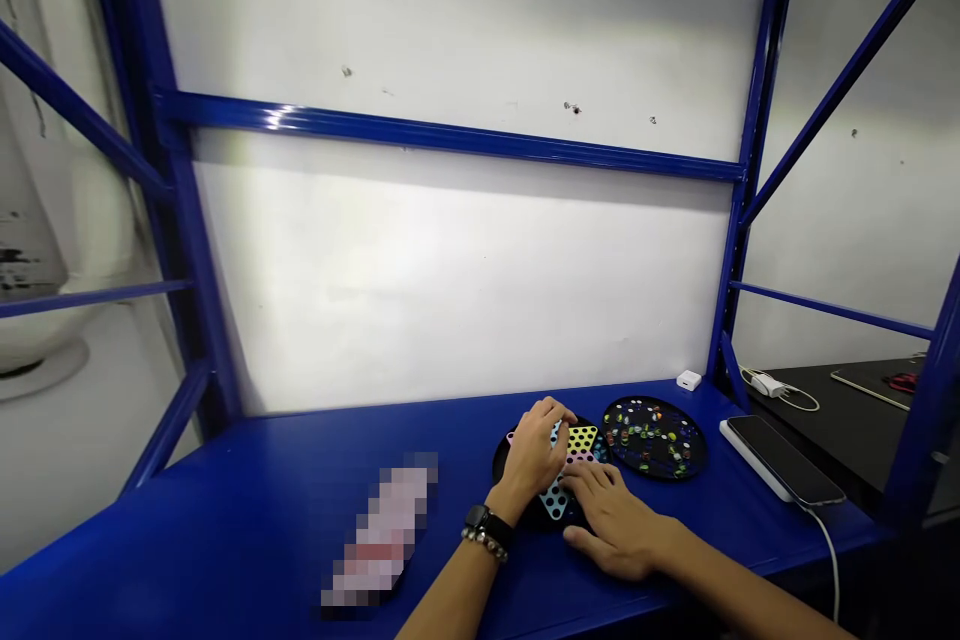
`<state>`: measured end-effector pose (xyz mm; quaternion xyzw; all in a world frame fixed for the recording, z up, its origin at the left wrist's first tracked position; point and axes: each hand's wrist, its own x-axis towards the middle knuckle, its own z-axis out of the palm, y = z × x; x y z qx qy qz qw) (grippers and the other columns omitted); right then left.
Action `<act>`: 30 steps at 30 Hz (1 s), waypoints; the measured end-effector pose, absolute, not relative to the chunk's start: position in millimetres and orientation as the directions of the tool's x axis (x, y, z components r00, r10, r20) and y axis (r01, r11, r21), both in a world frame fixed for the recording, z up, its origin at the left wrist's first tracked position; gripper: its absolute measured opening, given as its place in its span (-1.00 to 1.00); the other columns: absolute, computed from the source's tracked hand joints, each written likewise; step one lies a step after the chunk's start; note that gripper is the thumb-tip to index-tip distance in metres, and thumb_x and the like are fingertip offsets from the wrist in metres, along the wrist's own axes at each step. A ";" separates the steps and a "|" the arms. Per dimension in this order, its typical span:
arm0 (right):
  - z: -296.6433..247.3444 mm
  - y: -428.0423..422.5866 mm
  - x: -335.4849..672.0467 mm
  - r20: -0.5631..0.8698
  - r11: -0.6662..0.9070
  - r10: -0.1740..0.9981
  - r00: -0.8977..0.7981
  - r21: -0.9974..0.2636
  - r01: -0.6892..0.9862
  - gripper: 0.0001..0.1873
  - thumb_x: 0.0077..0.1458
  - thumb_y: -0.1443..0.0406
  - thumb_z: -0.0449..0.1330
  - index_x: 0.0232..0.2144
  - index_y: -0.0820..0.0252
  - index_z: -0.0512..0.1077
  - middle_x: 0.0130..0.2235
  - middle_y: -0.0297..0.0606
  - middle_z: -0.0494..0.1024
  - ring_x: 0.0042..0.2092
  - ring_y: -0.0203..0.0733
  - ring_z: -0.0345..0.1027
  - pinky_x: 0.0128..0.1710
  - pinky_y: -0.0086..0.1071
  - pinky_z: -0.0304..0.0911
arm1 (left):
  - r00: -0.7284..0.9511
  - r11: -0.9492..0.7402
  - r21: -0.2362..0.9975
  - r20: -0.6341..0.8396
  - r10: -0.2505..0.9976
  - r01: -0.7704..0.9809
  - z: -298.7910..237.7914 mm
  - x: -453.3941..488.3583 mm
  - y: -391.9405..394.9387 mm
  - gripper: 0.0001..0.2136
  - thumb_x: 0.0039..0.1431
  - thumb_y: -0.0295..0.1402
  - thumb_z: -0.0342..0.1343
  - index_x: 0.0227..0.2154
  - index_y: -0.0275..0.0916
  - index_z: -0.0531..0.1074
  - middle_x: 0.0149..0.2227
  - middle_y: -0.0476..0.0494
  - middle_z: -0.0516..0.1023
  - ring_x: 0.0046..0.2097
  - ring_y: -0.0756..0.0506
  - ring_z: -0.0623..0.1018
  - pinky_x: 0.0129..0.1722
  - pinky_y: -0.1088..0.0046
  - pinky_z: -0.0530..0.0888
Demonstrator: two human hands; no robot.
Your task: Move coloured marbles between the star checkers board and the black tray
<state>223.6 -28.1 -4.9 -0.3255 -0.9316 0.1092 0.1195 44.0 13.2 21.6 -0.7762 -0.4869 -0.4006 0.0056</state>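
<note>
A Chinese checkers board [582,439] with a coloured star and rows of dark holes lies in a round black base on the blue shelf, partly covered by both hands. My left hand [538,450], with a dark watch and a beaded bracelet at the wrist, is bent over the board's left and far part, fingers curled together on it. My right hand [611,520] rests over the near right part, fingers stretched onto the board and thumb apart. Just right of the board, a round black tray [637,461] holds many loose glass marbles.
A phone [784,458] lies on a white block with a cable at the right. Behind it sits a small white box [688,380]. A pixelated pale item [386,530] lies left of my arms. Blue posts [731,270] and a crossbar [450,135] frame the shelf.
</note>
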 end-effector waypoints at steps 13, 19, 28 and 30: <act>1.4 -49.3 275.6 0.034 0.679 0.674 -0.738 -0.421 0.601 -0.27 0.34 -0.01 -0.08 0.43 -0.02 -0.19 0.45 -0.26 -0.15 0.45 -0.02 -0.30 0.40 0.03 -0.37 | 0.222 -0.526 0.366 0.618 0.754 0.768 19.7 45.3 14.0 -0.79 0.24 -0.45 -0.07 -0.30 -0.16 0.48 -0.18 -0.10 0.56 -0.14 -0.15 0.52 -0.11 0.28 0.43; 0.6 -59.7 262.5 0.061 0.695 0.653 -0.755 -0.445 0.565 -0.32 0.31 -0.02 -0.02 0.39 -0.05 0.03 0.42 -0.23 0.03 0.42 0.00 -0.15 0.40 0.04 -0.34 | 0.226 -0.520 0.367 0.606 0.763 0.772 21.4 45.7 11.6 -0.81 0.25 -0.46 -0.06 -0.30 -0.16 0.47 -0.18 -0.12 0.56 -0.14 -0.15 0.52 -0.11 0.25 0.42; -9.6 8.1 348.6 0.306 0.378 0.912 -0.274 -0.365 0.851 -0.53 0.26 0.20 -0.04 0.12 0.17 0.43 0.20 -0.08 0.41 0.22 0.04 0.23 0.21 -0.07 0.14 | 0.240 -0.531 0.366 0.604 0.760 0.764 20.5 46.1 11.6 -0.80 0.25 -0.43 -0.06 -0.33 -0.16 0.48 -0.21 -0.11 0.55 -0.15 -0.13 0.52 -0.13 0.30 0.42; -19.6 19.7 372.8 0.285 0.334 0.929 -0.237 -0.362 0.870 -0.57 0.23 0.24 -0.05 0.03 0.17 0.47 0.08 -0.08 0.50 0.10 0.03 0.35 0.12 -0.10 0.22 | 0.241 -0.535 0.361 0.610 0.755 0.764 19.4 46.1 11.9 -0.80 0.24 -0.44 -0.06 -0.33 -0.16 0.48 -0.21 -0.10 0.55 -0.15 -0.13 0.52 -0.13 0.30 0.42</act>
